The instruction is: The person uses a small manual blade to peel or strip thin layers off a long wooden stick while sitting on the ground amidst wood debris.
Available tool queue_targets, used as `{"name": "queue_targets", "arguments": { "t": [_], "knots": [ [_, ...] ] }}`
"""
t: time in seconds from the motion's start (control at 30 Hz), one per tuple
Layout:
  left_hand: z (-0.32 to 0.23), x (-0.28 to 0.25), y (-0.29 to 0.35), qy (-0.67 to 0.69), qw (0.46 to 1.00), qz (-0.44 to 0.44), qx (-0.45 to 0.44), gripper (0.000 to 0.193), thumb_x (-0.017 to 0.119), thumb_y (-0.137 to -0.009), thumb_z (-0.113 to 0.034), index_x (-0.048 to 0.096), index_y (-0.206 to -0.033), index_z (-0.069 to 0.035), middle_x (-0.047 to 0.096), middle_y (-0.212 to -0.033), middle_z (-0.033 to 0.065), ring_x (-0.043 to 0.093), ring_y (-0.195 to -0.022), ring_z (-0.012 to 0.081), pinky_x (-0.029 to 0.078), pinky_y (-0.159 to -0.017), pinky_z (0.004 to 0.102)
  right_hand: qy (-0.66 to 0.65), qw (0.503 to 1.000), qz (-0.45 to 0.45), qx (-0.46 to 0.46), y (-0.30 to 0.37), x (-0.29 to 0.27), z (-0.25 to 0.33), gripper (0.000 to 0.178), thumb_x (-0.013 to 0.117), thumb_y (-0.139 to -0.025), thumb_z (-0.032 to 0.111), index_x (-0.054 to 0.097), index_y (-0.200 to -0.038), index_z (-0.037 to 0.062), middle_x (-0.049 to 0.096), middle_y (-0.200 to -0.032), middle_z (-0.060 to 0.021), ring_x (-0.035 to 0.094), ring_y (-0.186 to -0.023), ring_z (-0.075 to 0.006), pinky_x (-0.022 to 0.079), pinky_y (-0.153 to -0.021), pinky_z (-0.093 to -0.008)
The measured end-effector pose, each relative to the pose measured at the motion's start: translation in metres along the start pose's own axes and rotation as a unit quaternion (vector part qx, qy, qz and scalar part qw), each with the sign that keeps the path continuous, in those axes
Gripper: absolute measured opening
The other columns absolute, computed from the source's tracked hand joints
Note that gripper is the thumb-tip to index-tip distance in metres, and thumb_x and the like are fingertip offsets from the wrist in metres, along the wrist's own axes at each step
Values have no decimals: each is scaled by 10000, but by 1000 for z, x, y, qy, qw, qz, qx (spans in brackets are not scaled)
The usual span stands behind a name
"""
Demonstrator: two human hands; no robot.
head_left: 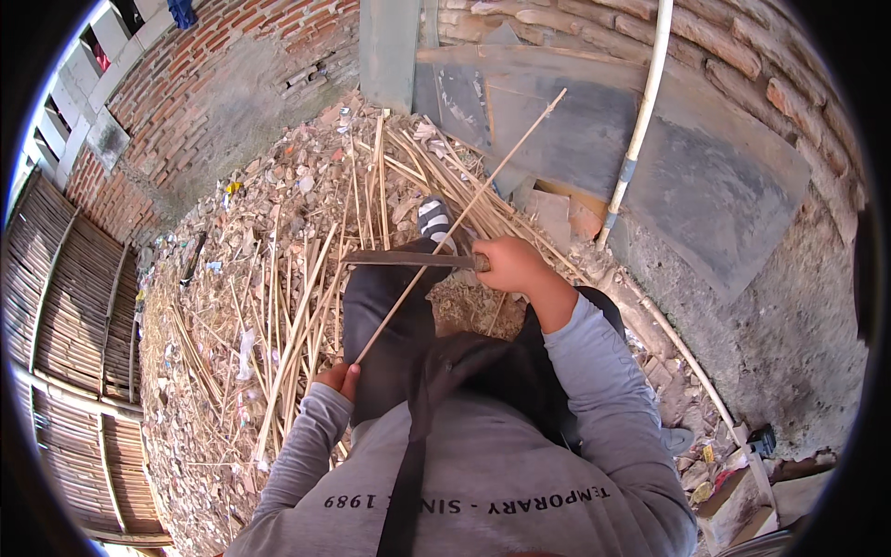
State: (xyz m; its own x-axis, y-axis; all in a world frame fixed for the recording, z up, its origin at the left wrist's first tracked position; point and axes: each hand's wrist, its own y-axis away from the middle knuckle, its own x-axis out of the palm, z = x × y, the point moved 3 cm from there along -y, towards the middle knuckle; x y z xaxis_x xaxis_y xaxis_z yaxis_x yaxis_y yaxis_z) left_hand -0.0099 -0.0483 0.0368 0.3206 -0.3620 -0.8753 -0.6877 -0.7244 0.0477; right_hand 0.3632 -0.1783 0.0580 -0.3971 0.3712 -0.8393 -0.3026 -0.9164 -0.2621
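My left hand (339, 379) is closed around the near end of a long, thin bamboo strip (505, 162), by my left thigh. The strip slants up and away to the right, past my knee, with its far end in the air. My right hand (509, 265) grips the handle of a machete (408, 260), whose dark blade points left above my leg. Blade and strip cross close to my right hand; whether they touch, I cannot tell.
Many loose bamboo strips (299, 325) lie on the littered ground to the left, and another pile (464, 200) lies ahead. A white pipe (639, 130) runs down beside dark panels (715, 186) leaning on the wall. A woven bamboo screen (74, 288) stands far left.
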Motion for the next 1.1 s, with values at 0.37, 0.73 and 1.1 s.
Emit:
{"name": "queue_targets", "arguments": {
  "t": [0.37, 0.73, 1.1],
  "knots": [
    [71, 51, -21, 36, 998, -11, 50, 497, 444, -959, -454, 519, -696, -38, 535, -607, 241, 552, -605, 468, 417, -537, 508, 18, 994, 103, 27, -24, 26, 1, 273, 703, -704, 278, 638, -938, 154, 655, -803, -115, 645, -825, -340, 504, -703, -478],
    [104, 76, -60, 61, 987, 143, 39, 515, 368, -963, -485, 603, -881, -34, 607, -730, 259, 584, -738, 500, 462, -631, 546, 73, 967, 228, 91, -52, 41, 3, 236, 701, -710, 273, 624, -893, 145, 648, -764, -101, 653, -779, -332, 510, -668, -471],
    [134, 84, -59, 50, 985, 157, 59, 477, 387, -962, -448, 567, -776, -47, 571, -651, 248, 575, -637, 471, 448, -580, 531, 64, 973, 166, 149, -52, 20, -39, 260, 697, -736, 300, 614, -903, 118, 638, -765, -117, 638, -784, -340, 491, -662, -467]
  ]
}}
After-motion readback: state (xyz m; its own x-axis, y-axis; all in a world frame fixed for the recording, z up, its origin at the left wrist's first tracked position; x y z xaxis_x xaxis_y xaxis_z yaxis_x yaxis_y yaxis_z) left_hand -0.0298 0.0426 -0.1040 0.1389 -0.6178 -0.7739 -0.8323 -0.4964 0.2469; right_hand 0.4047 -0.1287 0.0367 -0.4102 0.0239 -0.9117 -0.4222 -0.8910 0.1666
